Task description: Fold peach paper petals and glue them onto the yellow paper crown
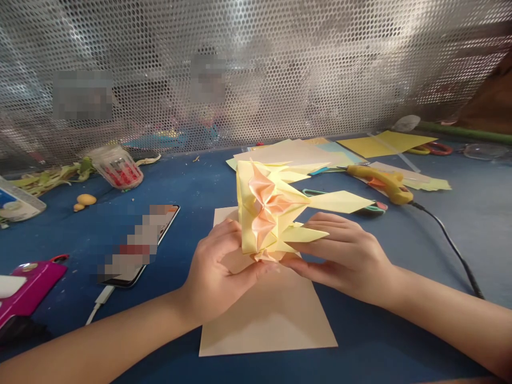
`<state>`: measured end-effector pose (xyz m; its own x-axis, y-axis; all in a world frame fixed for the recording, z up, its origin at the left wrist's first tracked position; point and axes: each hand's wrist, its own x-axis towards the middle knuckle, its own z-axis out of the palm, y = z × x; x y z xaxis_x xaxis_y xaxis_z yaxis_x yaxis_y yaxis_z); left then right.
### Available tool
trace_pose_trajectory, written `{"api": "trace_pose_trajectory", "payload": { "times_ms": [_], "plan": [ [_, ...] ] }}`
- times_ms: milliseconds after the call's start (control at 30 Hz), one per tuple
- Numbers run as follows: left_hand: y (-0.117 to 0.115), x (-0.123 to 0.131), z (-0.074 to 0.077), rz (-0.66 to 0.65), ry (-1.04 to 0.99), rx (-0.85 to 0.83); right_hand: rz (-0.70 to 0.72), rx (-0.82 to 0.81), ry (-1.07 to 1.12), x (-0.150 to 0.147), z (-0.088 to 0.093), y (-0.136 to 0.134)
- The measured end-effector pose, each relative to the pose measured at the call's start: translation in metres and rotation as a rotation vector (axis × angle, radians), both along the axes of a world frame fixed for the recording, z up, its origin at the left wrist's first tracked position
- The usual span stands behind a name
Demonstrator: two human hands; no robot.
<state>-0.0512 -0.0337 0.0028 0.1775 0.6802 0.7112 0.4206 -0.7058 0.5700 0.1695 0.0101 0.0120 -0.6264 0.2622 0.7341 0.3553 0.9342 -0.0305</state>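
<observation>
A folded paper model, yellow with peach star-like folds and long pointed tips, is held up in the middle. My left hand grips its lower left, thumb along the bottom edge and fingers behind it. On the right side, my right hand is closed on the lower pointed tips, its fingertips near my left thumb. Beneath both hands a pale sheet of paper lies flat on the blue table. Parts of the fingers behind the model are hidden.
A phone with a white cable lies left. Behind it stands a tilted jar. A yellow glue gun with a black cord is at right, near paper sheets and scissors. A perforated metal screen closes the back.
</observation>
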Motion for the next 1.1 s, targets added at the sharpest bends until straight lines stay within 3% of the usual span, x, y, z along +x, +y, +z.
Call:
{"api": "trace_pose_trajectory", "payload": {
  "times_ms": [1100],
  "plan": [
    [0.0004,0.0025,0.0013,0.002,-0.034,-0.086,0.021,-0.013,0.008,-0.0008,-0.0004,0.0007]
  ]
}}
